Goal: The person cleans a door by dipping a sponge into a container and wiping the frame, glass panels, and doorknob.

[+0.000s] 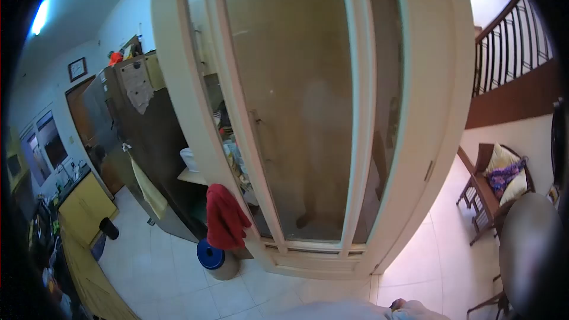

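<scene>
Neither my left hand nor my right hand shows clearly. At the bottom edge, pale cloth (415,310) shows, with a small skin-toned shape (398,304) beside it, too small to identify. Straight ahead stands a cream-framed glass door (296,112), with faint reflections in its pane. A red cloth (224,216) hangs at the door's lower left, above a round bin with a blue lid (210,253).
A dark fridge (139,142) with a yellow cloth (148,189) stands left of the door, near a yellow cabinet (88,207). On the right are a wooden bench (486,198) with cushions, a blurred pale shape (529,249) and a stair railing (512,44).
</scene>
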{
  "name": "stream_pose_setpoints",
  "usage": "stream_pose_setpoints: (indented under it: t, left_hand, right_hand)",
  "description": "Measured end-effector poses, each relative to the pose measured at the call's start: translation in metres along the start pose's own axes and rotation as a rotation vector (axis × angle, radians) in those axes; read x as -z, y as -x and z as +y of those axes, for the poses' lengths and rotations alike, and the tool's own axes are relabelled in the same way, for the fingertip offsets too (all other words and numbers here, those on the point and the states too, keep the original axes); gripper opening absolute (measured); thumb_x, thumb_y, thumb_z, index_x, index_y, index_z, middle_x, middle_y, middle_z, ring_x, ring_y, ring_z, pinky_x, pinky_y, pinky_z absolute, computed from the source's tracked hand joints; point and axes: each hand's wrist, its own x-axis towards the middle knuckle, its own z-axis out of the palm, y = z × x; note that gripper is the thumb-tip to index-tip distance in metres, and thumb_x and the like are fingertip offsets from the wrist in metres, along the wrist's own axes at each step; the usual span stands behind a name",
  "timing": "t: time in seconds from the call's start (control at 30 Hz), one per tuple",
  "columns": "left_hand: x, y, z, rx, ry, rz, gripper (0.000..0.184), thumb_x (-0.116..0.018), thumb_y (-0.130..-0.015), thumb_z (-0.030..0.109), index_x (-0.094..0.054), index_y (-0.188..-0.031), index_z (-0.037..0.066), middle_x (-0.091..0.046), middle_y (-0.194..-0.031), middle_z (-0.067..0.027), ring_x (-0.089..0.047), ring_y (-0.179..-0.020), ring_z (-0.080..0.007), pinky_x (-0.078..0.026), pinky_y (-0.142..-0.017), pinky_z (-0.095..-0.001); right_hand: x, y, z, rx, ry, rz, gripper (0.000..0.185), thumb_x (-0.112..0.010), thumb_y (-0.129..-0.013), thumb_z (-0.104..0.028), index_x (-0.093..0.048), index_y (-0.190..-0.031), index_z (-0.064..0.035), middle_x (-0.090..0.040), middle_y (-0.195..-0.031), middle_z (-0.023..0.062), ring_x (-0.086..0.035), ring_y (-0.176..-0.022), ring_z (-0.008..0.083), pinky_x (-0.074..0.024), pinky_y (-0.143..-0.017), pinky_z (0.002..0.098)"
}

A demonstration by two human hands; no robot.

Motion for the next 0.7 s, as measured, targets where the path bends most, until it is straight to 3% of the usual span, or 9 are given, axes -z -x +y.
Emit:
stream_pose_setpoints:
  t: [0.3,0.57,0.67,0.7]
  left_hand:
    - [0.042,-0.02,0.016,-0.028,0.114,0.063,0.038,-0.047,-0.079,0.04,-0.053,-0.101,0.009,-0.055,-0.079,-0.0083,-0.05,-0.061,-0.0232,-0.041,-0.05,-0.0327]
    - [0.116,-0.047,0.035,-0.059,0.215,0.194,0.038,-0.046,-0.079,0.042,-0.053,-0.097,0.009,-0.053,-0.075,-0.0078,-0.048,-0.058,-0.0221,-0.039,-0.048,-0.0317]
    - [0.143,-0.054,0.039,-0.056,0.237,0.26,0.038,-0.046,-0.079,0.042,-0.053,-0.096,0.009,-0.053,-0.073,-0.0076,-0.047,-0.057,-0.0217,-0.038,-0.047,-0.0312]
    - [0.152,-0.057,0.04,-0.056,0.243,0.282,0.038,-0.046,-0.079,0.042,-0.053,-0.095,0.009,-0.052,-0.072,-0.0075,-0.047,-0.057,-0.0215,-0.038,-0.047,-0.0311]
  right_hand:
    - [-0.119,-0.005,-0.019,0.06,0.143,-0.103,0.025,-0.045,-0.081,-0.019,-0.054,-0.096,-0.0004,-0.056,-0.091,0.013,-0.057,-0.083,0.0252,-0.0476,-0.071,0.0395]
    - [-0.249,0.008,0.062,0.023,0.369,-0.088,0.021,-0.044,-0.083,-0.019,-0.055,-0.092,-0.0034,-0.056,-0.086,0.0107,-0.057,-0.078,0.0232,-0.0488,-0.065,0.0383]
    - [-0.331,0.022,0.097,0.083,0.611,-0.099,0.02,-0.044,-0.084,-0.02,-0.055,-0.091,-0.0045,-0.056,-0.084,0.0098,-0.057,-0.077,0.0225,-0.0492,-0.063,0.0379]
    - [-0.363,0.033,0.105,0.142,0.755,-0.149,0.022,-0.042,-0.086,-0.019,-0.056,-0.093,-0.0038,-0.055,-0.087,0.0092,-0.056,-0.083,0.0205,-0.0482,-0.068,0.0361]
